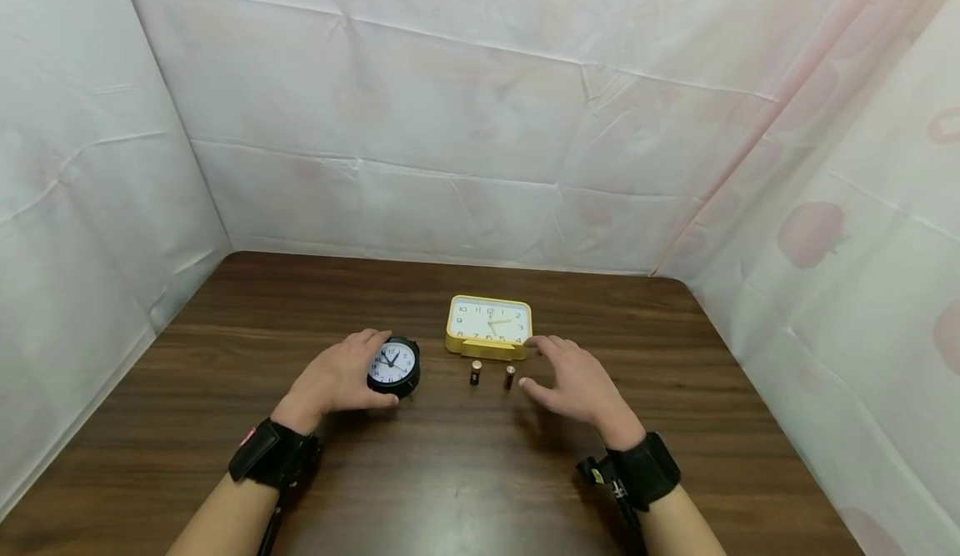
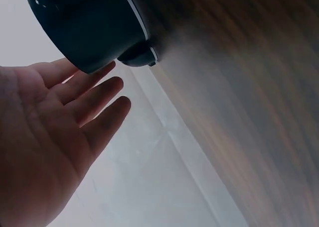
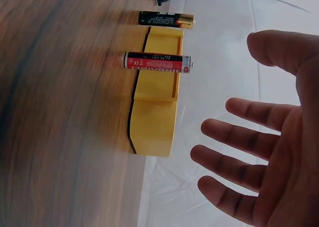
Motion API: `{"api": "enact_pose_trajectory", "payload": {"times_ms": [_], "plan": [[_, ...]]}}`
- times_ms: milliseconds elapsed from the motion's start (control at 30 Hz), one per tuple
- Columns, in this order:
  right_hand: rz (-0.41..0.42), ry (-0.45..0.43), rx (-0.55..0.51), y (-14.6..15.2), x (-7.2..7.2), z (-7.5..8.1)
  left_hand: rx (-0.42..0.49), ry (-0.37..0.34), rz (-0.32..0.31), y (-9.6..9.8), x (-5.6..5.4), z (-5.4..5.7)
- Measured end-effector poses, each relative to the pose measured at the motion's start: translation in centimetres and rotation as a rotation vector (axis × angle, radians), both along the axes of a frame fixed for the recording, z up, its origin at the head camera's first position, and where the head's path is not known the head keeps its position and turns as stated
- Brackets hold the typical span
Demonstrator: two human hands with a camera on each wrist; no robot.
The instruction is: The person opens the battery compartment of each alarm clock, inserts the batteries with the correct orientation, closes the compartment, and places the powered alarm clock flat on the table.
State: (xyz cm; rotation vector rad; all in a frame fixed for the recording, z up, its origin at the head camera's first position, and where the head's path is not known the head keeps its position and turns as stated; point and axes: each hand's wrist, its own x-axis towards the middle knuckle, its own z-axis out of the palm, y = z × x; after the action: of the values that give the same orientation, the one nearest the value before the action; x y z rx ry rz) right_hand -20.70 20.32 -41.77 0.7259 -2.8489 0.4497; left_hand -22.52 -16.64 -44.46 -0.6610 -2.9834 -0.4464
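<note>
On the left, my left hand (image 1: 341, 377) is spread around a round black alarm clock (image 1: 393, 366), thumb below it and fingers at its upper side. In the left wrist view its fingers (image 2: 104, 102) look extended beside the dark clock body (image 2: 89, 23); contact is hard to tell. My right hand (image 1: 573, 381) hovers with loosely spread fingers near a yellow rectangular clock (image 1: 489, 325). Two batteries stand upright before that clock: a black-and-gold one (image 3: 166, 19) and a red-and-black one (image 3: 157, 62). Nothing is in the right hand.
The brown wooden table (image 1: 465, 473) has pale fabric walls (image 1: 450, 106) behind it and at both sides. Black straps with devices sit on the left wrist (image 1: 273, 456) and right wrist (image 1: 643, 470).
</note>
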Motion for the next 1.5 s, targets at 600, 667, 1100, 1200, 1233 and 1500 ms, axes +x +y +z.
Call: {"api": "enact_pose_trajectory", "payload": {"times_ms": [600, 667, 1100, 1200, 1233, 1500], "plan": [[0.097, 0.044, 0.022, -2.4, 1.8, 1.4, -0.067, -0.001, -0.025, 1.5, 1.2, 0.3], [0.118, 0.05, 0.022, -2.8, 2.0, 1.5, -0.069, 0.007, -0.03, 1.6, 1.4, 0.4], [0.21, 0.015, 0.052, -5.1, 3.1, 0.1, -0.089, -0.007, -0.032, 3.1, 2.5, 0.8], [0.229, -0.001, 0.075, -5.6, 3.2, -0.3, -0.088, -0.005, -0.039, 3.3, 2.7, 0.7], [0.236, -0.002, 0.083, -5.7, 3.2, -0.5, -0.087, -0.006, -0.041, 3.4, 2.7, 0.7], [0.258, -0.011, 0.142, -6.6, 3.4, -2.0, -0.052, -0.052, -0.039, 3.9, 3.2, 0.6]]}}
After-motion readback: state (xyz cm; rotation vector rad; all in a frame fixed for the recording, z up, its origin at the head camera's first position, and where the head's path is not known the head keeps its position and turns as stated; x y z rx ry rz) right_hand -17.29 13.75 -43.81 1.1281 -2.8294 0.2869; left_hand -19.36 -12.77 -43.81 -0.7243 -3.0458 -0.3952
